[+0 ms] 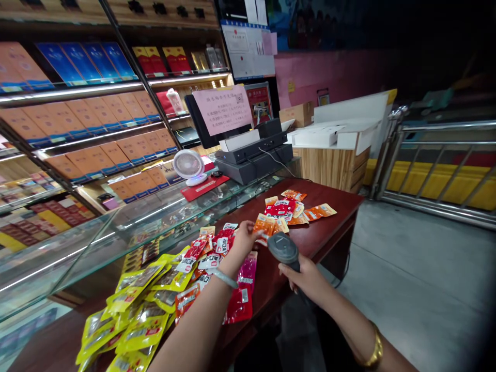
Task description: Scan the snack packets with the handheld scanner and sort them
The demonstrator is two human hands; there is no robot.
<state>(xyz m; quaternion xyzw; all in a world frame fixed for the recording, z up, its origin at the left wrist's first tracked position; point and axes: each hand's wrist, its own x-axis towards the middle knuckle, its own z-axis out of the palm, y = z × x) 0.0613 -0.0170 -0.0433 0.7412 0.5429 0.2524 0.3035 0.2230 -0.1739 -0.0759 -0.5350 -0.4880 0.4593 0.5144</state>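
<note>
Gripping scanner [284, 247] in right fingers [290, 273], left fingers [247, 230] by packets [264, 225], hold unclear, red-brown desk [321, 231], glass counter [135, 230], lit shelves [101, 84]

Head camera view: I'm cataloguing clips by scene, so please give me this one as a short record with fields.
Surface: dark red table
Left hand: fingertips at the small packets; whether it grips one is unclear
Right hand: holds a dark handheld scanner
Near side of table: yellow packets, with red-and-white packets beside them
Far side of table: pile of orange and red packets
Beyond: glass counter with a white fan; shelves of boxes
</note>
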